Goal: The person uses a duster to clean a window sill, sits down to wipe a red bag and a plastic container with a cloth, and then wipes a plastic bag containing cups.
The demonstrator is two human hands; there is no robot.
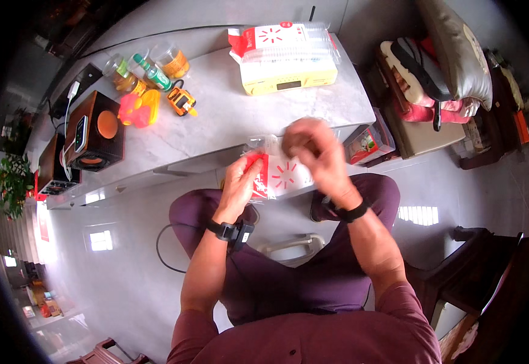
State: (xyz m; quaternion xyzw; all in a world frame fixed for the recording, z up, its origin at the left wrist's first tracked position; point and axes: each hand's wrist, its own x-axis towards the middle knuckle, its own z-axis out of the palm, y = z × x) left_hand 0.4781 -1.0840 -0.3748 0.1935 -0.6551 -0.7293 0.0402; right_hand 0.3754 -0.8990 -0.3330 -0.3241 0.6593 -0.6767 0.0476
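My left hand [240, 184] grips the red end of a clear plastic package with a red-and-white print [285, 175], held above my knees. My right hand [314, 150] is blurred over the package's upper right part, its fingers curled; whether it holds anything cannot be told. On the cabinet's stone-like top [219, 95], beyond my hands, a similar red-and-white package of clear plastic containers [287, 41] lies on a yellow and white box [291, 79].
Left on the cabinet are wooden speakers [96, 132], a pink and yellow toy [139, 109], an orange device [182, 101], a green bottle [155, 75] and plastic jars [171, 59]. A cushioned seat [428, 132] stands right. A plastic stool [291, 248] is between my legs.
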